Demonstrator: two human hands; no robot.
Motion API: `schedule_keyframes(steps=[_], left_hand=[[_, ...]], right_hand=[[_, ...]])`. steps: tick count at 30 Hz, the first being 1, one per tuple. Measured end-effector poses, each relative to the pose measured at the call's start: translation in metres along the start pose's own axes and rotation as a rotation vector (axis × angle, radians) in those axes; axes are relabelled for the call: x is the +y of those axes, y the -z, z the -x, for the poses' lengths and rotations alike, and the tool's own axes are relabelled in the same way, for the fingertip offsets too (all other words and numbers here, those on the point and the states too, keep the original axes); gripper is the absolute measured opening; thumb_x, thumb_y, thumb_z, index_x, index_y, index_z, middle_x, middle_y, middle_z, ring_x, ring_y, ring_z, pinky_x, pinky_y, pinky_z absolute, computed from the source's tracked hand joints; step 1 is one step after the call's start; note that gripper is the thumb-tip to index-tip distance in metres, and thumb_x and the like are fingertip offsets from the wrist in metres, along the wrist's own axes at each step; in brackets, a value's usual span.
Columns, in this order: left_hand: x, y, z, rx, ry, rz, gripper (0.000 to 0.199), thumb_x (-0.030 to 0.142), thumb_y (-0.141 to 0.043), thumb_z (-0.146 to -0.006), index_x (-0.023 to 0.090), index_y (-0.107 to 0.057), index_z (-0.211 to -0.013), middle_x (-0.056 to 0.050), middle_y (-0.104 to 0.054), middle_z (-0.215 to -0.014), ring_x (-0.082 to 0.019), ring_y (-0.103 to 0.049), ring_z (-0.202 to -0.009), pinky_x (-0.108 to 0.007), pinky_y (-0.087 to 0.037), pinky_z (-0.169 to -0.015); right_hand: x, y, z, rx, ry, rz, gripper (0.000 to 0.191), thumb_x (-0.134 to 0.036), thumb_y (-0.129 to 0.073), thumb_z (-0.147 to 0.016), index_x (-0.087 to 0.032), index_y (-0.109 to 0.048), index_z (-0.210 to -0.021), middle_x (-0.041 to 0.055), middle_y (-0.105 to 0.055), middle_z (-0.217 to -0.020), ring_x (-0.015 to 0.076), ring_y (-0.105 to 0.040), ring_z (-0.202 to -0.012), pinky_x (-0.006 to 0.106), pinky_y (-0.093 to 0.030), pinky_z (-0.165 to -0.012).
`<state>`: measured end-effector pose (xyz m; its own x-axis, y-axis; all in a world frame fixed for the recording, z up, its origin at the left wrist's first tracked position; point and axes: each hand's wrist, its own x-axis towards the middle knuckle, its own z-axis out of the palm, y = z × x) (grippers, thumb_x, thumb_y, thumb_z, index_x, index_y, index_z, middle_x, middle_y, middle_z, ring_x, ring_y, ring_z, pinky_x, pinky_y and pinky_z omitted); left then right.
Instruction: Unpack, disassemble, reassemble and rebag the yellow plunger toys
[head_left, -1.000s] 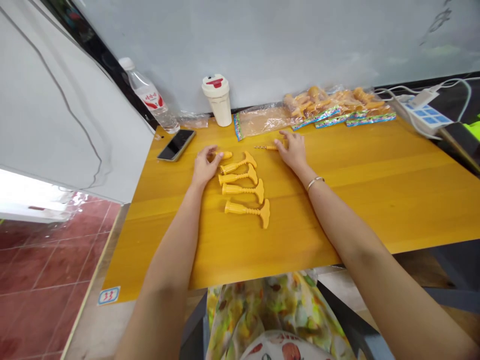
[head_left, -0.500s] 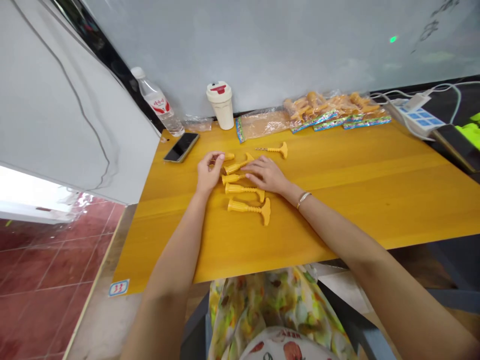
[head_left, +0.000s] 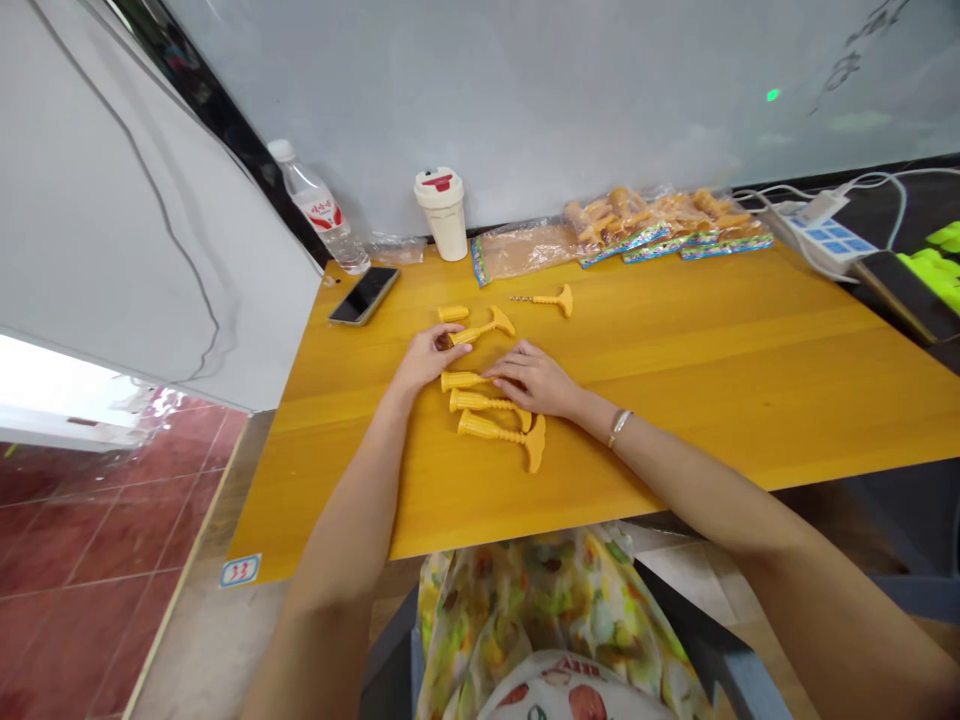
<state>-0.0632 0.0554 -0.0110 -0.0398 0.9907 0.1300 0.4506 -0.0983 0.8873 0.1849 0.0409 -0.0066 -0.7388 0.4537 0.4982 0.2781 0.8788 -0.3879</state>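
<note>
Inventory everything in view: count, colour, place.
T-handled tools: 4 (one handle hidden), yellow, table centre
Loose sleeve: 1, yellow, beyond them
Loose screw: 1, metal, yellow handle, right of sleeve
Filled bags: several, clear, yellow contents, back
Flat bag: 1, clear, beside these
Cup: 1, white, back
Bottle: 1, clear, back left
Phone: 1, black, before bottle
Power strip: 1, white, cabled, back right
Green objects: count unclear, right edge
Label: 1, white, near left corner
Table: 1, yellow, centre
Board: 1, grey, behind
Floor tiles: several, red, lower left
Left grip: 1, around uppermost tool
Right grip: 1, over second tool
</note>
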Motion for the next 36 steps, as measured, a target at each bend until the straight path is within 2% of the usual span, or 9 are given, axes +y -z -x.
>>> schedule_keyframes(steps=[3, 5, 9, 12, 14, 22, 29, 32, 36], left_hand=[[0.001, 0.004, 0.002, -0.019, 0.005, 0.023, 0.039, 0.038, -0.082, -0.066, 0.020, -0.076, -0.101, 0.003, -0.057, -0.069, -0.014, -0.050, -0.062, -0.030, -0.044, -0.067], [0.004, 0.006, 0.005, 0.007, 0.008, 0.090, 0.038, 0.038, -0.080, -0.068, 0.020, -0.075, -0.101, 0.001, -0.062, -0.073, -0.015, -0.054, -0.065, -0.030, -0.046, -0.069], [0.014, 0.008, 0.019, 0.028, -0.063, 0.213, 0.043, 0.042, -0.080, -0.071, 0.019, -0.071, -0.107, -0.007, -0.073, -0.101, -0.020, -0.066, -0.088, -0.034, -0.052, -0.085], [0.023, 0.005, 0.027, -0.017, -0.105, 0.208, 0.042, 0.043, -0.079, -0.074, 0.020, -0.070, -0.107, -0.009, -0.073, -0.110, -0.022, -0.067, -0.098, -0.036, -0.052, -0.093], [0.027, 0.001, 0.029, -0.046, -0.127, 0.192, 0.039, 0.042, -0.079, -0.075, 0.020, -0.069, -0.106, -0.009, -0.073, -0.110, -0.023, -0.067, -0.100, -0.038, -0.051, -0.097], [0.036, -0.009, 0.033, -0.085, -0.214, 0.136, 0.028, 0.038, -0.074, -0.082, 0.023, -0.070, -0.106, -0.009, -0.071, -0.117, -0.025, -0.065, -0.113, -0.040, -0.047, -0.106], [0.033, -0.006, 0.034, -0.108, -0.197, 0.082, 0.032, 0.043, -0.071, -0.086, 0.023, -0.069, -0.111, -0.006, -0.069, -0.102, -0.021, -0.062, -0.090, -0.034, -0.049, -0.086], [0.037, -0.003, 0.034, -0.065, -0.183, 0.057, 0.029, 0.046, -0.068, -0.088, 0.024, -0.069, -0.107, 0.000, -0.058, -0.079, -0.017, -0.054, -0.072, -0.030, -0.046, -0.072], [0.044, -0.004, 0.034, 0.022, -0.072, 0.103, 0.023, 0.046, -0.062, -0.092, 0.024, -0.063, -0.088, 0.003, -0.044, -0.064, -0.015, -0.045, -0.059, -0.028, -0.044, -0.061]], right_hand=[[0.000, 0.003, 0.000, 0.020, -0.006, -0.024, 0.029, -0.033, -0.050, -0.102, -0.023, -0.075, -0.112, 0.0096, -0.075, -0.103, 0.0246, -0.060, -0.094, 0.044, -0.050, -0.090], [0.004, 0.008, 0.000, 0.138, -0.064, -0.036, 0.031, -0.035, -0.048, -0.103, -0.024, -0.074, -0.113, 0.0103, -0.073, -0.108, 0.0248, -0.061, -0.101, 0.046, -0.050, -0.094], [0.022, 0.023, 0.007, 0.422, -0.390, -0.141, 0.041, -0.053, -0.050, -0.100, -0.023, -0.070, -0.118, 0.0115, -0.069, -0.108, 0.0233, -0.063, -0.095, 0.041, -0.054, -0.084], [0.031, 0.031, 0.012, 0.396, -0.590, -0.436, 0.056, -0.068, -0.052, -0.094, -0.023, -0.066, -0.124, 0.0083, -0.071, -0.099, 0.0194, -0.063, -0.079, 0.034, -0.055, -0.068], [0.032, 0.033, 0.013, 0.363, -0.629, -0.621, 0.060, -0.071, -0.054, -0.091, -0.024, -0.064, -0.127, 0.0064, -0.072, -0.097, 0.0187, -0.063, -0.079, 0.033, -0.056, -0.067], [0.021, 0.030, 0.006, 0.184, -0.592, -0.832, 0.050, -0.063, -0.074, -0.080, -0.021, -0.068, -0.106, -0.0046, -0.056, -0.070, 0.0090, -0.047, -0.058, 0.023, -0.042, -0.053], [0.020, 0.029, 0.008, 0.155, -0.528, -0.781, 0.043, -0.061, -0.070, -0.086, -0.022, -0.061, -0.104, -0.0070, -0.051, -0.069, 0.0084, -0.053, -0.051, 0.023, -0.045, -0.052], [0.019, 0.027, 0.010, 0.177, -0.463, -0.730, 0.036, -0.056, -0.067, -0.090, -0.023, -0.062, -0.103, -0.0018, -0.062, -0.082, 0.0121, -0.064, -0.061, 0.027, -0.054, -0.063], [0.016, 0.028, 0.011, 0.191, -0.226, -0.443, 0.019, -0.040, -0.055, -0.100, -0.024, -0.066, -0.101, 0.0083, -0.072, -0.106, 0.0209, -0.071, -0.100, 0.038, -0.058, -0.089]])
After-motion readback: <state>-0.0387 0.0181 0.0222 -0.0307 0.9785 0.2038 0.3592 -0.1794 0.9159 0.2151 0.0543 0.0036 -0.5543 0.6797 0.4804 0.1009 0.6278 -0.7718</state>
